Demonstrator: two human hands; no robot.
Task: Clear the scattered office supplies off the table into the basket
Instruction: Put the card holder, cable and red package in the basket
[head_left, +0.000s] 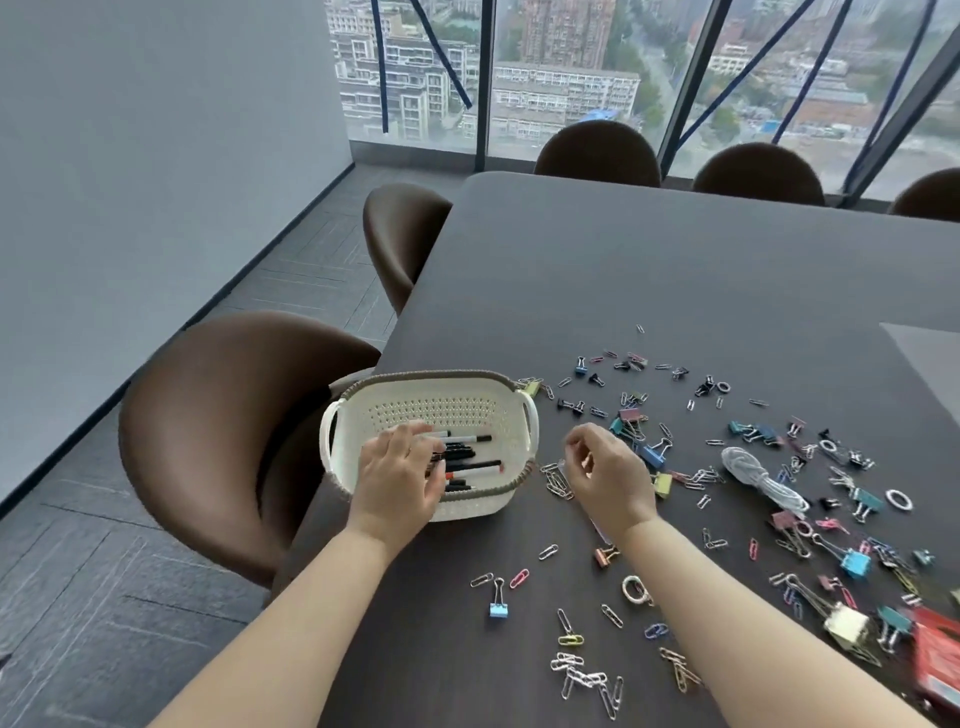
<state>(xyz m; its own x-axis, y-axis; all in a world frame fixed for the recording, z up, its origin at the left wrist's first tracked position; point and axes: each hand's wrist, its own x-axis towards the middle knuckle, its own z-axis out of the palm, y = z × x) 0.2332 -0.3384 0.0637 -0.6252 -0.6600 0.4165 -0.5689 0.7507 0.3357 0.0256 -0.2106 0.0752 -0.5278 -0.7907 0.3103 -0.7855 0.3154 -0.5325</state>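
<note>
Fingers loose and slightly spread, the left hand (397, 478) hangs palm down over the basket (431, 379). Its fingertips lie on or just above the pens (467, 457) inside, and it grips nothing that shows. The wrist sits over the basket's near wall, and the bare forearm runs back toward the near left.

The right hand (610, 475) is raised just right of the basket with its back to the camera. Its fingers are curled, and thumb and forefinger tips come close together at the far left of the hand. I cannot tell whether they pinch anything. Its forearm slants in from the near right, crossing over scattered clips.

The white basket with a brown rim stands at the left edge of the table (649, 270), with the pens lying side by side in its near half.

Paper clips (556, 480) lie in a small heap between the basket and the right hand. More are strewn near and right of it. Coloured binder clips (652, 457) spread across the table to the right and far of the right hand, and one blue one stands alone near the forearms. A white cord (758, 475) lies coiled among them, right of the hand. A red box (940, 660) shows, blurred, at the near right edge.

A brown chair (218, 426) stands left of the basket.
</note>
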